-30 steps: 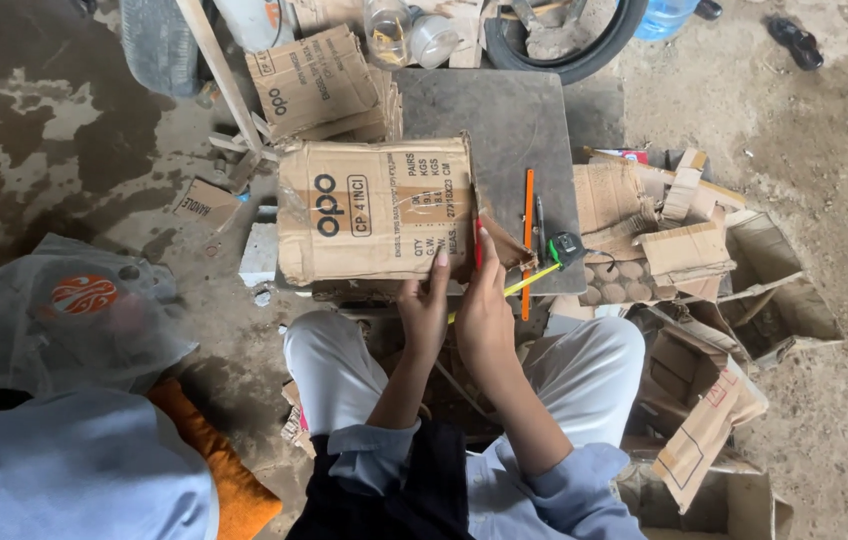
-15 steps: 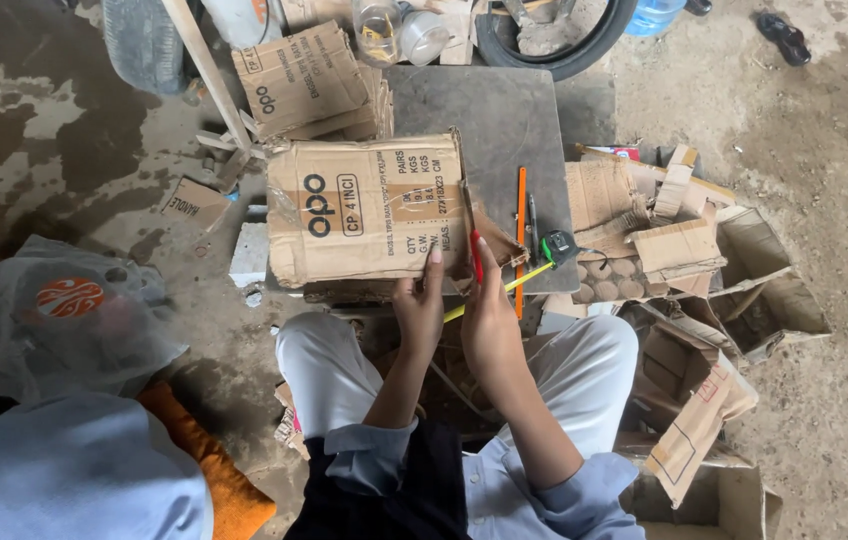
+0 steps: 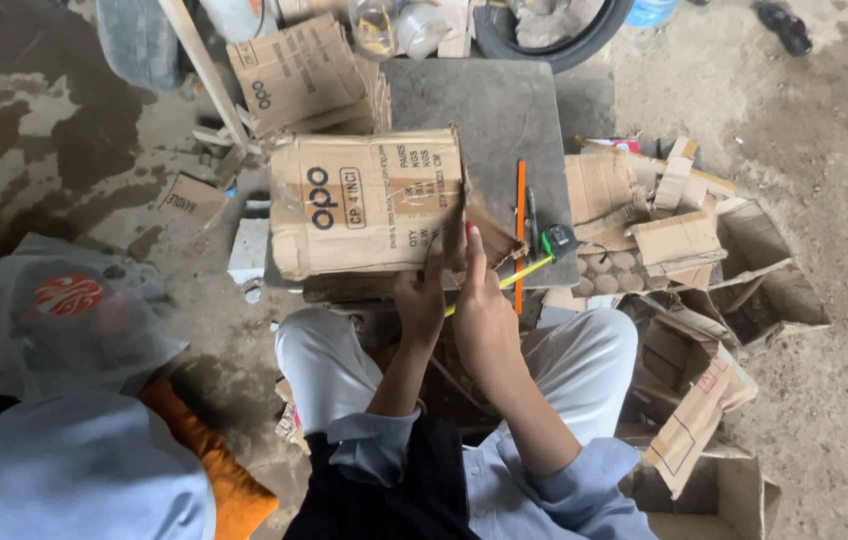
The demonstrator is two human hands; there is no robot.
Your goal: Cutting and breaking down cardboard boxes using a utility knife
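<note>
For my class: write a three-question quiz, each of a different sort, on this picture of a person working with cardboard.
1. True or false: both hands touch the flattened cardboard box.
2. What lies right of the box on the grey slab? A) an orange pencil B) a hammer C) a spoon
3. Which hand reaches higher in the picture, fingers straight?

Key
1. True: left hand and right hand meet its lower right edge.
2. A: orange pencil, beside a tape measure.
3. The right hand.

Both hands (image 3: 454, 300) press on a cardboard box (image 3: 369, 203).
</note>
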